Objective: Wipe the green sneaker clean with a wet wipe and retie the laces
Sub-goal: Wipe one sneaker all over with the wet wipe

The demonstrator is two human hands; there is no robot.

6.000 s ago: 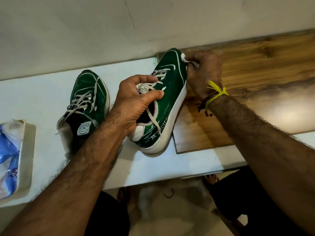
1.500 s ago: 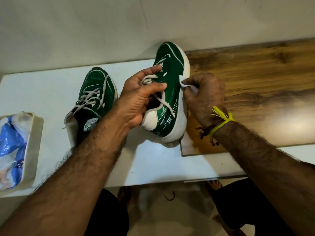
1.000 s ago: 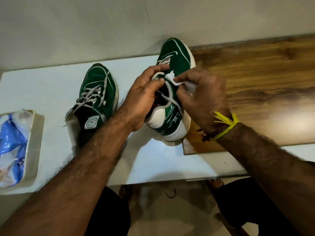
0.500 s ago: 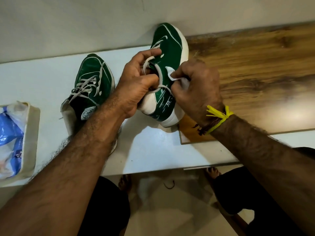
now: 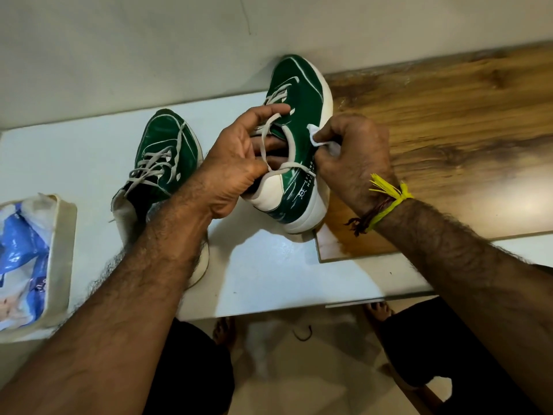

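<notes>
A green sneaker point(image 5: 302, 94) with a white sole and heel stands tilted on the white table point(image 5: 263, 271), toe towards the wall. My left hand point(image 5: 239, 163) grips its collar, fingers inside the opening, with a loose grey lace point(image 5: 266, 139) looped over them. My right hand point(image 5: 350, 157) pinches a small white wet wipe point(image 5: 315, 136) against the sneaker's right side. A second green sneaker point(image 5: 163, 154) lies to the left, partly under my left forearm.
A wooden board point(image 5: 449, 130) lies on the table's right half, under the sneaker's right edge. A cream tray point(image 5: 64, 253) holding a blue-and-white packet point(image 5: 18, 265) sits at the left edge. The wall stands just behind the sneakers. My legs and feet show below the table edge.
The wipe went from the toe down the sneaker's right side and over to the laces, then back to the right side. My left hand's fingers moved deeper into the opening.
</notes>
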